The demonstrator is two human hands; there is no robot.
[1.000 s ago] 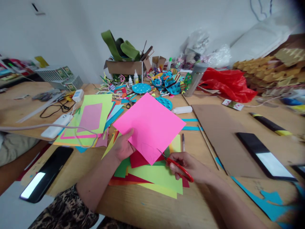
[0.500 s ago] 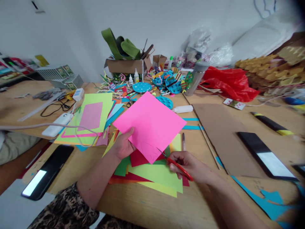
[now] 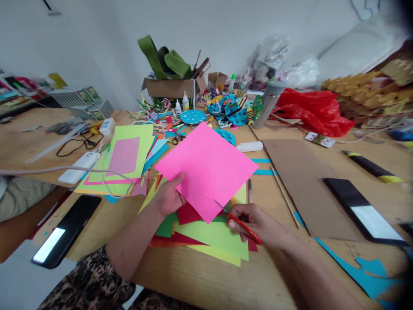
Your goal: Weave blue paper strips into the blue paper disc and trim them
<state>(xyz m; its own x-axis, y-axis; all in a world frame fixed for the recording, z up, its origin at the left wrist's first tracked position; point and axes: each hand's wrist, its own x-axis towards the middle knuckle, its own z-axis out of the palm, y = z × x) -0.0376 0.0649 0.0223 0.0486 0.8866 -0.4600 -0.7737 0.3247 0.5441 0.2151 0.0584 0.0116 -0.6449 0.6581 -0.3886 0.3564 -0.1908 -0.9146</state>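
Observation:
A sheet of bright pink paper (image 3: 209, 163) is held up at a slant, its lower corner bearing a faint pencil outline. My left hand (image 3: 168, 196) pinches its lower left edge, thumb on top and fingers underneath. In my right hand (image 3: 250, 219) are red-handled scissors (image 3: 242, 227), gripped by the handles. Their blades lie at the sheet's lower right edge, close to the drawn lines; whether they are cutting I cannot tell. Beneath the pink sheet rests a pile of coloured paper (image 3: 213, 245) in green, yellow and red.
Left stand more paper sheets (image 3: 146, 133), a white power strip (image 3: 79, 167) and a phone (image 3: 66, 232). On the right lie brown cardboard (image 3: 297, 185), another phone (image 3: 363, 211) and a cutter (image 3: 371, 165). A glue bottle (image 3: 250, 147) and a tumbler (image 3: 267, 105) are behind. Another person's arm (image 3: 29, 224) shows at left.
The pink sheet has shifted slightly to the right in view, and so have the surroundings. Both hands keep the same grip, with the scissors still at the lower right edge.

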